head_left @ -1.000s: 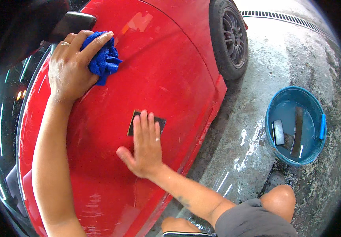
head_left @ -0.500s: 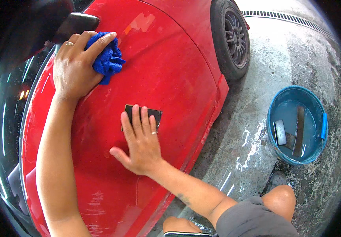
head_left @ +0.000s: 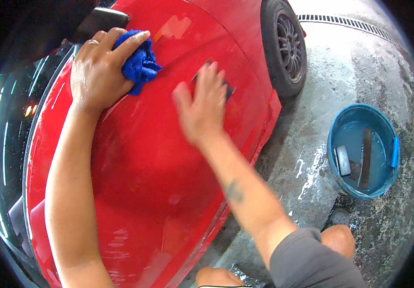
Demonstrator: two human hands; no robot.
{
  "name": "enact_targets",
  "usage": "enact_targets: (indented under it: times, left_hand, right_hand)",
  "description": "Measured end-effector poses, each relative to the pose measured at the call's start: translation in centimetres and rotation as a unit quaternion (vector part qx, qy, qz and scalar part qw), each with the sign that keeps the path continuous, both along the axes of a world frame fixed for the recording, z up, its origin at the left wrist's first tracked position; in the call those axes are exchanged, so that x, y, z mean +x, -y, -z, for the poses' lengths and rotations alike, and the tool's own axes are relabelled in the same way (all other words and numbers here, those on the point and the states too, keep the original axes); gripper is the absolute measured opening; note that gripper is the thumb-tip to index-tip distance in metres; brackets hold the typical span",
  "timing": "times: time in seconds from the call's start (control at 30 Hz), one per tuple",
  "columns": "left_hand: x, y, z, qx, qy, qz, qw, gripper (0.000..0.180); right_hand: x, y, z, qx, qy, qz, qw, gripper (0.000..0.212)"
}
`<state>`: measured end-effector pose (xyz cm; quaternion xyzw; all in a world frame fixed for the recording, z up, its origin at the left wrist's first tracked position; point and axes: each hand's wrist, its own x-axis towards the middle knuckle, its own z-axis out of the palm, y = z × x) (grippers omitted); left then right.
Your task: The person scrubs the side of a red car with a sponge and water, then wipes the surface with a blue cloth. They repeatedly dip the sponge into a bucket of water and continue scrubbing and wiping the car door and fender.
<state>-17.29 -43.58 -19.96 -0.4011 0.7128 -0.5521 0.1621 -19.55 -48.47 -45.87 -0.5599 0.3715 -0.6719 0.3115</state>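
A bunched blue cloth (head_left: 141, 65) is gripped in my left hand (head_left: 99, 72), which rests near the upper edge of the red car door (head_left: 140, 187). My right hand (head_left: 203, 103) lies flat on the door panel, fingers stretched out and somewhat smeared by motion. Under those fingers is a dark, flat piece that looks like sandpaper (head_left: 229, 91); only its edges show past them. The panel looks wet, with droplets and streaks in places.
To the right, a blue bucket (head_left: 332, 158) on the wet concrete floor holds cloudy water, a pale block (head_left: 343, 161) and a dark strip (head_left: 364, 158). Above are a car wheel (head_left: 288, 45), a side mirror (head_left: 102, 23) and a floor drain (head_left: 346, 21). Car window glass (head_left: 5, 144) borders the left.
My right hand has slid with the dark sheet up and to the right across the door. My left hand keeps its grip on the cloth; the whole view has shifted slightly.
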Motion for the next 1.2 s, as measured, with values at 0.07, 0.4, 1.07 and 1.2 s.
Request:
enact_targets:
  times: [0.07,0.4,1.07,1.2]
  left_hand:
    - [-0.2,0.1,0.1,-0.007,-0.011,0.005,1.0,0.068]
    - [-0.9,0.5,-0.1,-0.002,-0.004,0.028,1.0,0.065]
    - [-0.9,0.3,-0.5,0.035,-0.01,0.012,0.999,0.042]
    - [-2.6,0.7,0.9,0.058,-0.018,0.007,0.998,0.049]
  right_hand:
    - [-1.4,-9.9,-0.9,-0.068,-0.032,-0.083,0.994,0.097]
    - [-2.7,9.2,1.1,0.011,0.013,0.021,1.0,0.09]
    - [-1.6,-13.2,6.4,-0.022,-0.021,-0.154,0.988,0.091]
    - [-1.7,-14.6,8.6,-0.035,-0.037,-0.187,0.981,0.088]
